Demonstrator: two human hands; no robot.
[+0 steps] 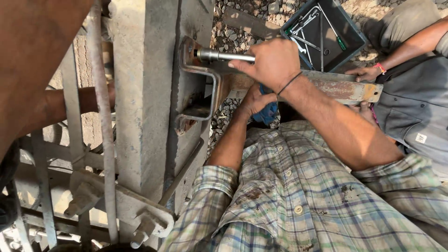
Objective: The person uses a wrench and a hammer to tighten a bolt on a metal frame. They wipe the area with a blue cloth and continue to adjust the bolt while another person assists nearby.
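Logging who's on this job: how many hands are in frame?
3: right hand gripping the socket wrench, left hand under it on a blue cloth, co-worker's hand on the rusty steel bar. Others may be hidden.

Wrench (228, 56) in my right hand (275, 63): smooth, shiny steel. Bracket (205, 74): dull metal, rust patches. Post (144, 88): rough matt concrete. Angle bar (345, 88): rusty, flaking paint. Cloth (268, 112) at my left hand (254, 100): soft blue fabric. Tray (347, 30): matt dark plastic.

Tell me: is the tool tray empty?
No: the dark tool tray on the gravel holds several wrenches and a green-handled screwdriver.
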